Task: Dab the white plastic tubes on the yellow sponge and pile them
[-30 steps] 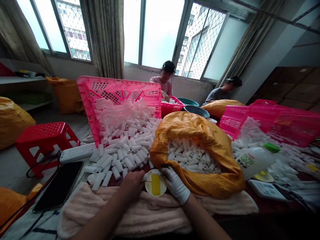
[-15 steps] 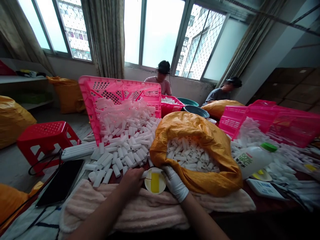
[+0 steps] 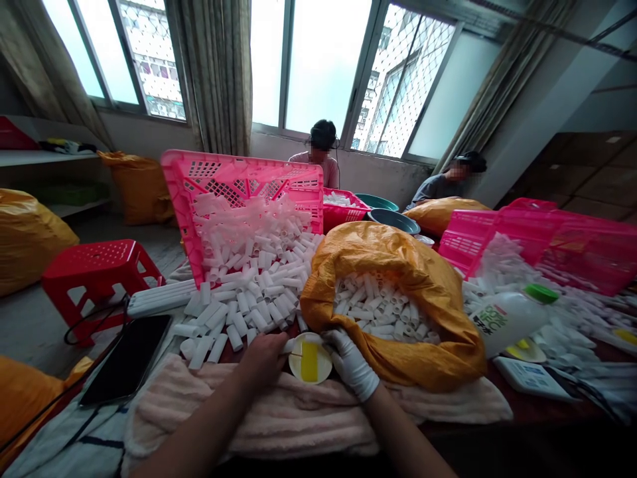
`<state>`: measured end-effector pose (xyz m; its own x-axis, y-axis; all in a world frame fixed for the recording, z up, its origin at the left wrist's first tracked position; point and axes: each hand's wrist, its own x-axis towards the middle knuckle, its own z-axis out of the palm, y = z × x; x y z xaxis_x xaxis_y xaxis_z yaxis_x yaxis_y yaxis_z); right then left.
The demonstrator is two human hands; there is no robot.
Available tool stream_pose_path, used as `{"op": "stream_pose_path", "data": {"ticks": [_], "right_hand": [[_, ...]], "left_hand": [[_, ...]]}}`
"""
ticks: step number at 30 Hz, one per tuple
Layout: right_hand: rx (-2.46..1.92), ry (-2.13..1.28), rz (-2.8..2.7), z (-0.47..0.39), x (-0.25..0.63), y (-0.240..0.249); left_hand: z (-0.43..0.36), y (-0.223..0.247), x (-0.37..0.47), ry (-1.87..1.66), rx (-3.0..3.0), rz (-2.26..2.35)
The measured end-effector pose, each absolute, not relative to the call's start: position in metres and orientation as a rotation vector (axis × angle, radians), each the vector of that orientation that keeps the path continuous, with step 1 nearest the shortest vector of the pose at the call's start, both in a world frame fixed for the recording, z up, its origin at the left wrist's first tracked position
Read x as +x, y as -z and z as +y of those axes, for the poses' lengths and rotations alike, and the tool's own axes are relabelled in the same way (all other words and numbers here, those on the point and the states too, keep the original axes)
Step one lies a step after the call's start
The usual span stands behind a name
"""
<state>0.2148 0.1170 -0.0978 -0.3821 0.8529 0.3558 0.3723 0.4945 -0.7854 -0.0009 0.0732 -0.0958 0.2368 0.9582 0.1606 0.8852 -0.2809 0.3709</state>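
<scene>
My bare left hand [image 3: 263, 360] is closed at the left rim of a small round dish [image 3: 323, 368]. A short white tube [image 3: 288, 346] pokes out from its fingers, and a thin brown stick [image 3: 295, 354] reaches from there over the dish. Inside the dish lies a flat yellow piece [image 3: 309, 364]. My right hand [image 3: 352, 365], in a white glove, has its fingers pinched at the dish's upper right rim; whatever they hold blends with the glove. Just beyond, an orange sack [image 3: 398, 249] opens toward me, full of white tubes [image 3: 373, 305].
A heap of white tubes [image 3: 253, 292] spills from a tipped pink crate [image 3: 182, 199]. A pink towel [image 3: 298, 421] covers the near edge. A phone [image 3: 127, 362] lies left; a bottle [image 3: 512, 322] and a white device [image 3: 532, 378] are right. Two people sit near the windows.
The whole view has shifted slightly, with things a little further right. Both hands keep their places at the dish, the right fingers bent slightly differently.
</scene>
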Motion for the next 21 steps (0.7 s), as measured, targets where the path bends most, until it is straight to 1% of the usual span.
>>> {"op": "stream_pose_path", "data": {"ticks": [10,15,18,21], "right_hand": [[-0.997,-0.733,-2.023,0.1156,0.2144,0.0966],[-0.881,-0.514,-2.151,0.1189,0.2184,0.1009],[-0.853,-0.399,-2.056,0.1209,0.2192,0.0996],[-0.853,-0.548,-1.815,0.1183,0.2157,0.093]], "left_hand": [[0.072,0.091,-0.0011,-0.518,2.292,1.726],[0.0717,0.0935,-0.0013,-0.523,2.3,1.735],[0.0708,0.0936,-0.0002,-0.545,2.29,1.771],[0.0691,0.0887,0.0017,-0.607,2.292,1.806]]}}
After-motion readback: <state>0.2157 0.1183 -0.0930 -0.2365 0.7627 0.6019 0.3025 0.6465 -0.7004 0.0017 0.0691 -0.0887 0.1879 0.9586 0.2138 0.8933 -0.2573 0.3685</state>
